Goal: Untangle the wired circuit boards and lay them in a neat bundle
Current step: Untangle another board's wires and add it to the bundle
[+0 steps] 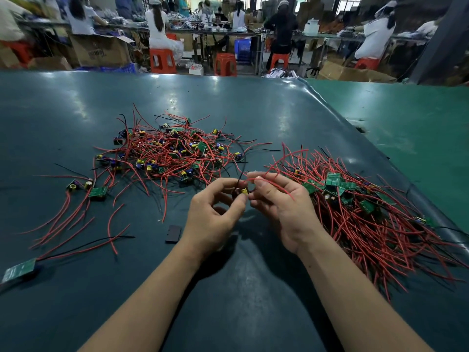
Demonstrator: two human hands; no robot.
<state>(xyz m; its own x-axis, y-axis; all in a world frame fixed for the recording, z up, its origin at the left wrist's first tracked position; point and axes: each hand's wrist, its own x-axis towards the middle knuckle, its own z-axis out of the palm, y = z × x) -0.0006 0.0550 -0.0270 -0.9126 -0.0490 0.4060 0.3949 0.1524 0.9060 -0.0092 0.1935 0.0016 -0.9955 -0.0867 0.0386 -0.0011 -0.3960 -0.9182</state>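
No readable writing anywhere here: the print on the brown cardboard box (100,50) beyond the table's far edge is too blurred to make out, and the green boards show no legible markings.

Both hands are up just above the dark green table (228,288), meeting in front of the tangled pile (172,151) of red-wired circuit boards. The left hand (215,207) comes in with the forearm angled from the lower left, fingers curled, thumb and fingertips pinching a small held board (244,191) with a yellow-topped capacitor. The right hand (281,199) mirrors it, palm turned partly upward, fingers curled, pinching the same piece from the other side; a red wire (276,185) runs across its fingers, and a black wire loops up between the two hands.

The held board sits on the near side of the tangled pile, in the air, not touching the table. To the right of the tangled pile lies the sorted bundle (368,219), a thick sheaf with wires running roughly the same way and green boards gathered at its upper end, just beside the right hand. Left of the tangled pile, a few loose boards (97,192) trail long red wires toward the near edge. Nearer still on that left side lies one lone green board (19,270). A small dark flat piece (173,233) rests just left of the left wrist.
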